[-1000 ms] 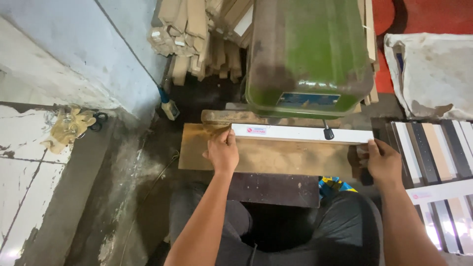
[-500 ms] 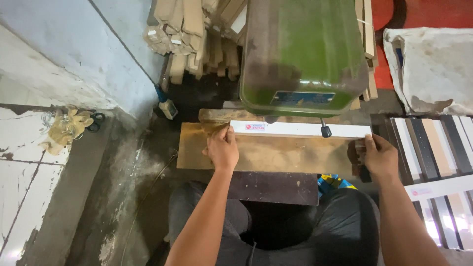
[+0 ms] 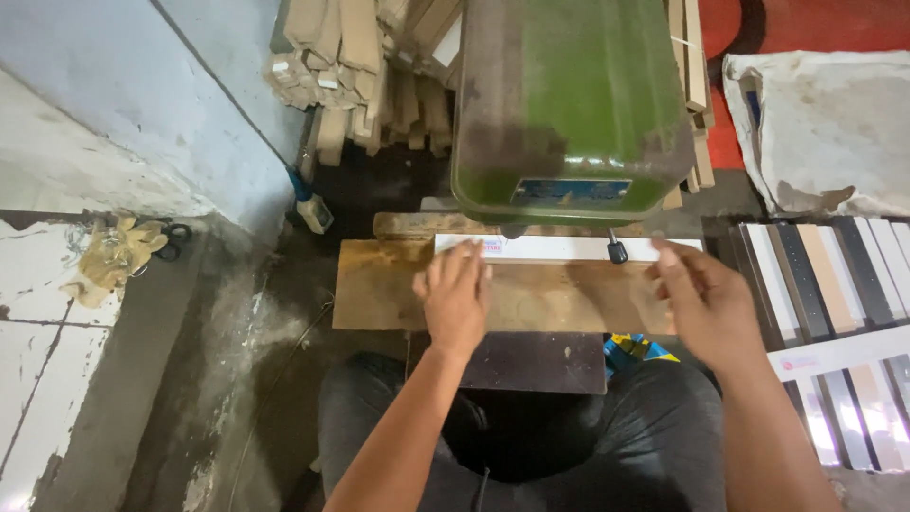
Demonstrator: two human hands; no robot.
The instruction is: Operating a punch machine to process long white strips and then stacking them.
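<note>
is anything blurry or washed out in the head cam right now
Head view: the right hand is smeared by motion blur, the left hand slightly soft; the green machine and white strip stay fairly sharp; under the wooden table it falls into dark shadow.

the machine housing (image 3: pixel 578 95) is coloured deep green, worn to brown at its edges, and a small blue plate (image 3: pixel 572 191) is carried on its front. the long strip (image 3: pixel 569 248) below it is white, with a small red and blue mark near its left end. the board (image 3: pixel 531 299) under the strip is tan, with darker brown stains. the wall (image 3: pixel 123 114) is painted pale blue-grey. the stacked wood pieces (image 3: pixel 341 66) are light beige. the floor beyond the machine (image 3: pixel 815 28) is red. the strips at the right (image 3: pixel 834 275) are striped in white, black and tan. the trousers (image 3: pixel 531 446) are dark grey.
</note>
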